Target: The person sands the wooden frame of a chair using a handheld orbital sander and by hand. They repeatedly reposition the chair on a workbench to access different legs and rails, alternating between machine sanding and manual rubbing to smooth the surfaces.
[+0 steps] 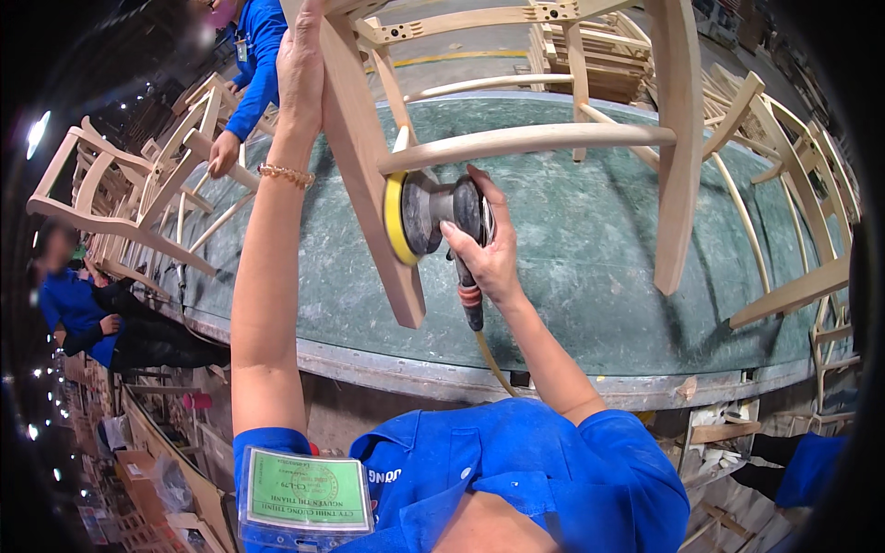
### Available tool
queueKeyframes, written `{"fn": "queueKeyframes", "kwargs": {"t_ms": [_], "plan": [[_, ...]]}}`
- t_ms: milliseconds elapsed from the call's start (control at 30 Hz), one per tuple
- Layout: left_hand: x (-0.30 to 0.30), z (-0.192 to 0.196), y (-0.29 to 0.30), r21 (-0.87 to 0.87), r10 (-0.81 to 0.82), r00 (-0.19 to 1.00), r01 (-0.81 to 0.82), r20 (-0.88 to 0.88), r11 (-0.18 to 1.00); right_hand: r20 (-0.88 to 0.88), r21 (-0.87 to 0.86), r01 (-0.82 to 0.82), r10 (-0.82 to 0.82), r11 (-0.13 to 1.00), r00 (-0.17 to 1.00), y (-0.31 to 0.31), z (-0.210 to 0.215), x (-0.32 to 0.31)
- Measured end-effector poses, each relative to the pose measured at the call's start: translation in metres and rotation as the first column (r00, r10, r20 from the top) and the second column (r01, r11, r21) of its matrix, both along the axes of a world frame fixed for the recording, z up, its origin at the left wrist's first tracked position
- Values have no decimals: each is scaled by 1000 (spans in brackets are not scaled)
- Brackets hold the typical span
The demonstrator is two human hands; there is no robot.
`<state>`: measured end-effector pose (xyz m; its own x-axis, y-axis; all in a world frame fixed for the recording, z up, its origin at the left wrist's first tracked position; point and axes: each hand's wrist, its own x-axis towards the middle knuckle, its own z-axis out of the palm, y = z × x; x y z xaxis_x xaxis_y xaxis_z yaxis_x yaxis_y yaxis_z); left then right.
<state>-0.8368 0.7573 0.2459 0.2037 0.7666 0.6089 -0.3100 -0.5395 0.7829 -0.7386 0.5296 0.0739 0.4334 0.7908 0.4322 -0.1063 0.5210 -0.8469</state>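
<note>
An unpainted wooden chair frame (pixel 525 140) stands tilted in front of me, its legs pointing toward me. With my left hand (pixel 300 74) I grip the outer edge of its left leg (pixel 361 175), high up near the frame; part of that hand is cut off by the top edge. My right hand (pixel 490 249) is wrapped round a round, dark grey orbital sander (pixel 452 207). The sander's yellow-edged pad (pixel 395 217) is turned sideways against the inner face of the left leg, just below the rounded crossbar. A hose (pixel 493 364) runs from the sander toward my body.
The chair is over a green, dusty worktable (pixel 553 304) with a metal edge (pixel 424 373). Other wooden chairs stand left (pixel 138 198) and right (pixel 802 184). A co-worker's blue sleeve (pixel 258 69) and hand reach in at upper left; another person (pixel 83 309) is farther left.
</note>
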Motion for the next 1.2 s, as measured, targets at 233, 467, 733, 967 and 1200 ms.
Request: {"fn": "queueKeyframes", "kwargs": {"t_ms": [233, 467, 733, 967, 1200], "plan": [[13, 10, -5, -284, -226, 965, 182, -132, 942, 376, 2, -27, 24, 1000, 926, -46, 19, 3], [15, 15, 8, -175, -190, 972, 165, -138, 971, 760, -238, 65, 144, 969, 634, -108, 98, 94], [23, 8, 14, -163, -214, 976, 205, -37, 965, 882, -409, 375, 255, 832, 395, -67, 254, 180], [28, 14, -3, -117, -150, 989, 148, -10, 982, 833, -547, 297, 544, 783, 102, 19, 284, 221], [23, 19, 5, -35, -35, 994, 32, -104, 999, 709, -705, 429, 577, 565, 406, 13, 278, 224]]}}
